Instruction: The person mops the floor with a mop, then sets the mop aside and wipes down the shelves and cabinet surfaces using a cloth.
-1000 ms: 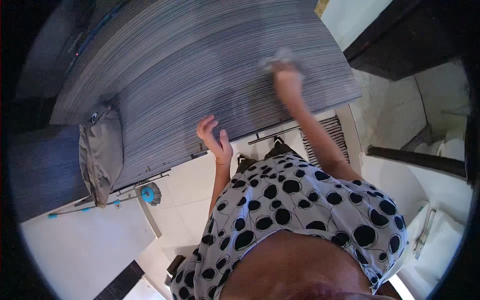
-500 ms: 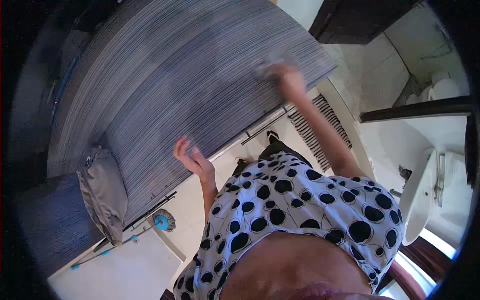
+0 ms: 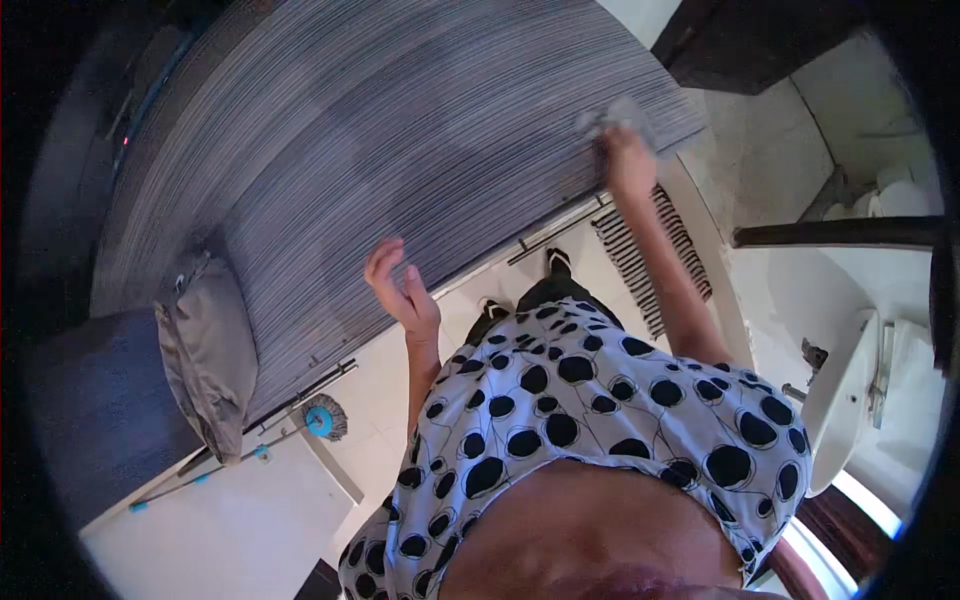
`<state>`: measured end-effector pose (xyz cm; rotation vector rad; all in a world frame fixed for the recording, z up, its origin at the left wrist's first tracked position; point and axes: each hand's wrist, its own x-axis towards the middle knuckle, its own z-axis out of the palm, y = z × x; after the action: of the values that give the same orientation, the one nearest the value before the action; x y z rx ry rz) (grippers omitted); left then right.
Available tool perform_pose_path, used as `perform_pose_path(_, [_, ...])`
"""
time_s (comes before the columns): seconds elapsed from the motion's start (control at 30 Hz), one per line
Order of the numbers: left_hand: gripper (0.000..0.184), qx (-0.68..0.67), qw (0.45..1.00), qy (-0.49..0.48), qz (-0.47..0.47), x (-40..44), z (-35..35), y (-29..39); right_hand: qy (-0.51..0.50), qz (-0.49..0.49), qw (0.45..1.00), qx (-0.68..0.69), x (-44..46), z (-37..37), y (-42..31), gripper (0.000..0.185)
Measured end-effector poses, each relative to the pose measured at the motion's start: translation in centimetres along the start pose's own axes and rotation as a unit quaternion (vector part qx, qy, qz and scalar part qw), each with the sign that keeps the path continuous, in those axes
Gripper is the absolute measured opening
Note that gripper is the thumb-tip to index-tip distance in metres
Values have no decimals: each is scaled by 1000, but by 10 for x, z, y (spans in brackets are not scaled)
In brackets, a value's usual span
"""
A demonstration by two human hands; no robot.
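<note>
A grey cloth [image 3: 622, 113] is bunched under my right hand [image 3: 628, 165], near the right end of the striped grey countertop [image 3: 400, 130]. My fingers are closed on the cloth, slightly blurred. Over the counter's front edge hangs my left hand [image 3: 402, 288], its fingers apart and slightly curled, holding nothing. A grey-brown fabric bag [image 3: 210, 350] lies at the left end of the counter.
A mop [image 3: 320, 421] with a blue centre leans below the counter's left part. On the floor is a striped mat [image 3: 632, 255]. A white sink [image 3: 842, 410] stands at the right, a dark door [image 3: 760, 45] at the upper right.
My right hand has moved with the cloth toward the counter's right end. My left hand stays near the front edge, still open. The camera view has also shifted.
</note>
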<state>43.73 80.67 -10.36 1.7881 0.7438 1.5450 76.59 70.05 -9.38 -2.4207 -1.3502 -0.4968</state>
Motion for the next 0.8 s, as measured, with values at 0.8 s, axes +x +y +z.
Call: perform_pose_path(0.8, [24, 337, 941, -7, -42, -36, -90, -36, -11, -60, 998, 30, 137, 85, -36, 22])
